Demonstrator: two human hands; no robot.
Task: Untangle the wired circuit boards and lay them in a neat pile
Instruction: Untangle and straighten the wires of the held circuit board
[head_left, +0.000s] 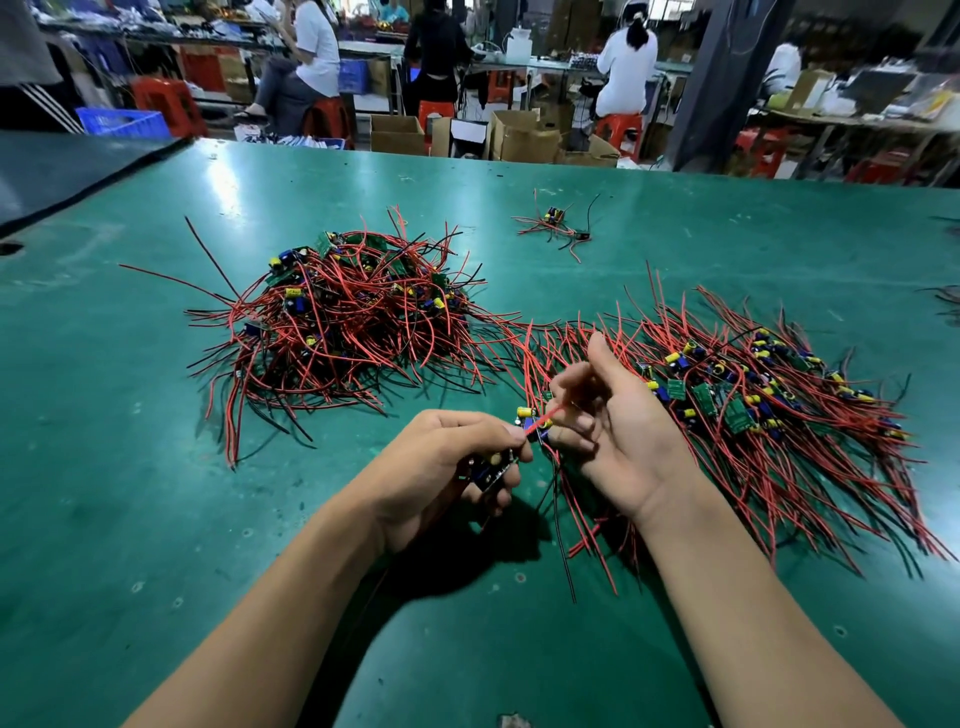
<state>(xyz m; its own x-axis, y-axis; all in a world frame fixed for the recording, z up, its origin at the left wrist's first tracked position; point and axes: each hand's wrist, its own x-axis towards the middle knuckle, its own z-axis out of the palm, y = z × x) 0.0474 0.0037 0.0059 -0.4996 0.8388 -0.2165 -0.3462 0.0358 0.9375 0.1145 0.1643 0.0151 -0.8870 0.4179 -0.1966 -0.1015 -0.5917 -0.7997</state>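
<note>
A wide green desk (156, 467) fills the space in front of the person, and beyond its far edge people sit with their backs turned on red stools (621, 127) among open cardboard boxes (397, 134). On the right side of the desk lies the biggest spread of the work, a combed pile (753, 415) of wired boards, their red and black leads fanned roughly the same way toward the near edge and the small green boards gathered along its upper part. To the left and a bit farther back sits the tangled heap (343, 317), a rounded mound of boards with leads looping and sticking out in every direction; its loose ends reach the fringe of the right-hand pile. Both bare forearms come in from the near edge and meet between the two. The left hand (441, 467) is curled, knuckles up, and grips a circuit board (491, 470) in its fingers, above the desk. The right hand (618, 431) is turned palm up with the thumb raised, just beside the near left corner of the combed pile, its fingertips pinching a red wire (548, 417) that runs across to a second board (530, 422) with a yellow capacitor held between the hands. Well apart, toward the far side, lies a stray cluster (556, 223) of a few boards and leads.
</note>
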